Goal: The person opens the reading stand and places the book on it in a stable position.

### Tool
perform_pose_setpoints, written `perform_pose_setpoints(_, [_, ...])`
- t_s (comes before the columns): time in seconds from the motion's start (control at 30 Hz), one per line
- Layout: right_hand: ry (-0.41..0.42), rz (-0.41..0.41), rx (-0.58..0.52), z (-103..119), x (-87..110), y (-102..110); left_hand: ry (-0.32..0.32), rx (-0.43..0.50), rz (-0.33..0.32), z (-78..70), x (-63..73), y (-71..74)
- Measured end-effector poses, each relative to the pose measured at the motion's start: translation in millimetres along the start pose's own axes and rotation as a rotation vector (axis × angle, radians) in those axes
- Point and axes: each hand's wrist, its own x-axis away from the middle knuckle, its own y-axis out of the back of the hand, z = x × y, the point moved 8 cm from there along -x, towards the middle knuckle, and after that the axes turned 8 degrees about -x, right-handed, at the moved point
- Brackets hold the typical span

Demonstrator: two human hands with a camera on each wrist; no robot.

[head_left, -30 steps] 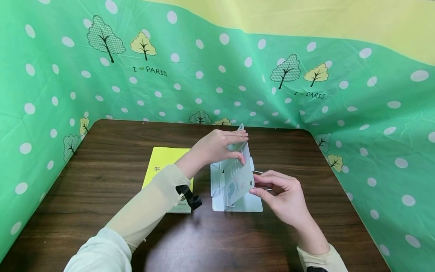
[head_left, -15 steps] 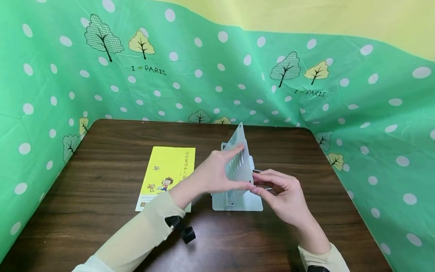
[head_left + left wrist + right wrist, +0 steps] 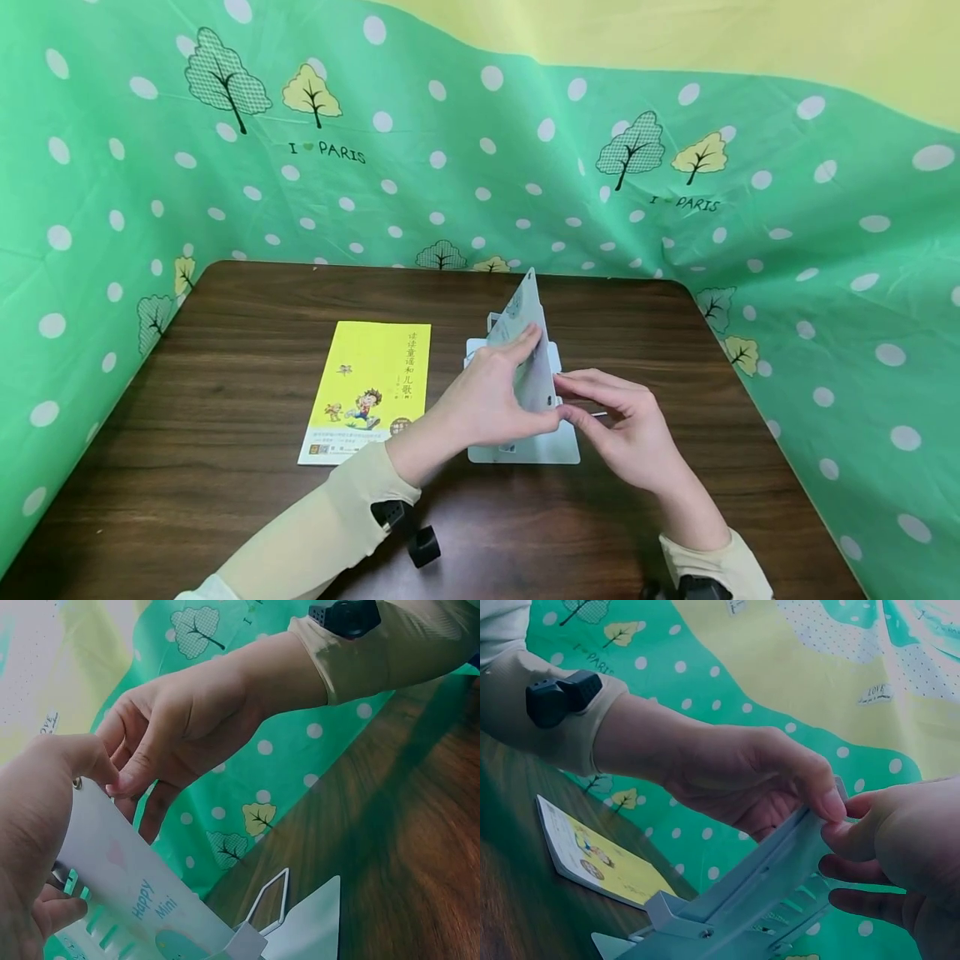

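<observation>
A pale blue metal book stand point(image 3: 517, 315) is raised at the table's middle, its panel tilted up over a flat base plate point(image 3: 540, 456). My left hand point(image 3: 487, 396) grips the panel from the left, thumb at the near corner and fingers spread over its face. At the same edge, the thumb and fingers of my right hand point(image 3: 626, 429) pinch the panel from the right. Printed letters and slots show on the panel in the left wrist view. A bent wire leg point(image 3: 281, 904) sticks out at the stand's lower end. Hands hide part of the panel.
A yellow children's book point(image 3: 375, 367) lies left of the stand on the dark wooden table point(image 3: 255, 333). A green dotted curtain point(image 3: 465, 125) closes off the back and both sides.
My left hand has come down from the panel's upper part to its near corner, uncovering the yellow book. My right hand stays at the edge, with its fingers slightly shifted.
</observation>
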Motion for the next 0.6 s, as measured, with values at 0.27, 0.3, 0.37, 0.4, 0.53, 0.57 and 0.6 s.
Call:
perform_pose_setpoints(0.27, [-0.011, -0.010, 0.020, -6.2, 0.3, 4.8, -0.015, 0.126, -0.019, 5.9, 2.2, 1.0])
perform_pose_setpoints(0.3, [-0.013, -0.010, 0.017, -7.4, 0.9, 5.2, -0.019, 0.155, -0.022, 6.9, 2.5, 1.2])
perform_pose_setpoints(0.37, [-0.016, -0.008, 0.006, -9.8, 1.8, 5.7, -0.032, 0.201, -0.031, 9.0, 2.8, 1.8])
perform_pose_setpoints(0.4, [-0.016, -0.007, -0.001, -10.8, 2.1, 5.7, -0.038, 0.214, -0.038, 10.0, 2.9, 2.6])
perform_pose_setpoints(0.53, [-0.028, -0.012, -0.021, -15.0, 2.3, 6.7, -0.065, 0.232, -0.063, 12.5, 2.9, 7.1])
perform_pose_setpoints(0.57, [-0.030, -0.014, -0.022, -15.7, 2.0, 6.9, -0.072, 0.230, -0.067, 12.9, 2.8, 8.5])
perform_pose_setpoints(0.6, [-0.031, -0.016, -0.023, -16.2, 1.8, 7.1, -0.077, 0.227, -0.070, 13.5, 2.6, 9.9])
